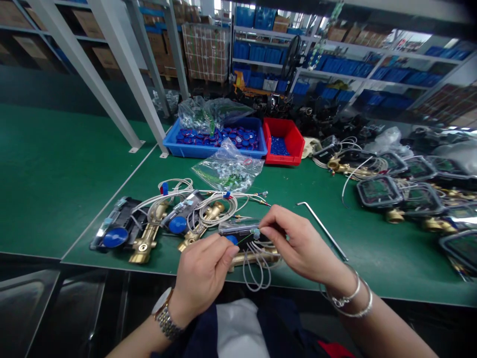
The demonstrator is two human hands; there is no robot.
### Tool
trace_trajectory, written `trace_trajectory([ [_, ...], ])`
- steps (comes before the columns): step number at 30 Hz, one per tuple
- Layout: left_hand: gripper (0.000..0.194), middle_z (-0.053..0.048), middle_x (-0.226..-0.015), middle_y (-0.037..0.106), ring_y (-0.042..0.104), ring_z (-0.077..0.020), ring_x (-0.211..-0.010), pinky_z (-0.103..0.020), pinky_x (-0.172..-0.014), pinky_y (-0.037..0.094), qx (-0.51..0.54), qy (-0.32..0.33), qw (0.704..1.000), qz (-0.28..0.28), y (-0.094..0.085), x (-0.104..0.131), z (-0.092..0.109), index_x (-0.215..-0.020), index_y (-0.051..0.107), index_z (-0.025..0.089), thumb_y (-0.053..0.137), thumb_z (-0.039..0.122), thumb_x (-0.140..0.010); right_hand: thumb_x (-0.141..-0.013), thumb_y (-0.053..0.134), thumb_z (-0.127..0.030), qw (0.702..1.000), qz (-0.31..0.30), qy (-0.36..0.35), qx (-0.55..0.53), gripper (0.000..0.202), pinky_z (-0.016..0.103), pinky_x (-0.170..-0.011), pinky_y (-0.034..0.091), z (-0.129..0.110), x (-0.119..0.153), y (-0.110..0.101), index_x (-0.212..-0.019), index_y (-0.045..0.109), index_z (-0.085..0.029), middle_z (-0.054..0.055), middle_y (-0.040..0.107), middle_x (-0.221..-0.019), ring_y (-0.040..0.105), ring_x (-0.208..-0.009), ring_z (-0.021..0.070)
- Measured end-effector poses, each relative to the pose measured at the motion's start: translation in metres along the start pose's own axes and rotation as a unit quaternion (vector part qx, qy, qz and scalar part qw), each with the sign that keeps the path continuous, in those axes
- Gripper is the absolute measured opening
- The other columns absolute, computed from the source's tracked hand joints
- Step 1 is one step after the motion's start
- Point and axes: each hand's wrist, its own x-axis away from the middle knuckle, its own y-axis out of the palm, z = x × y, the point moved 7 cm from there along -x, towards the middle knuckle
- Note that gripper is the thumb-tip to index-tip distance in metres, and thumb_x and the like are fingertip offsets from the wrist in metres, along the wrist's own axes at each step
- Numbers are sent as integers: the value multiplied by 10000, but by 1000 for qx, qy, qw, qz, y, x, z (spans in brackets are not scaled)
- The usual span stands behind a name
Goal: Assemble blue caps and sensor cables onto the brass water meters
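Observation:
In front of me a meter unit (240,228) with a black housing, a blue disc and a brass pipe body (257,256) lies at the table's near edge. My left hand (204,268) is closed, thumb against forefinger, on the end of a thin green wire (244,239). The wire runs up to a small clear plastic seal (255,232) at the housing's corner. My right hand (296,241) pinches that seal between thumb and fingertips. White cable loops (257,278) hang below. Two similar meters (119,228) with blue discs lie to the left.
A blue tray (216,150) of blue discs and a red bin (285,158) of small blue parts stand behind. A clear bag (231,171) of seals lies before them. An L-shaped metal rod (324,231) is at the right, with several more meters (380,191) beyond.

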Motion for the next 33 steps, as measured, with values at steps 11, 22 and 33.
trace_trajectory([
  [11, 219, -3, -745, 619, 557, -131, -714, -270, -684, 410, 13, -18, 999, 35, -8, 8, -20, -820, 636, 187, 512, 181, -1000, -915, 667, -209, 997, -6, 33, -67, 100, 255, -585, 335, 37, -39, -6, -894, 764, -204, -32, 519, -693, 466, -631, 102],
  [22, 542, -101, -1251, 620, 555, -259, -1172, -433, -1032, 441, -90, 2, 995, 51, 9, 18, -28, -1285, 558, 198, 779, 394, -830, -922, 650, -166, 996, -86, 3, 28, 110, 258, -751, 399, 57, -71, 32, -885, 746, -207, -3, 665, -816, 597, -801, 126],
  [33, 456, -91, -1233, 631, 566, -257, -1150, -429, -1001, 455, -96, -3, 994, 42, 10, 18, -32, -1256, 581, 215, 758, 333, -853, -945, 624, -168, 994, -89, -36, 56, 113, 251, -740, 404, 53, -72, 28, -913, 728, -198, 3, 653, -831, 583, -802, 127],
])
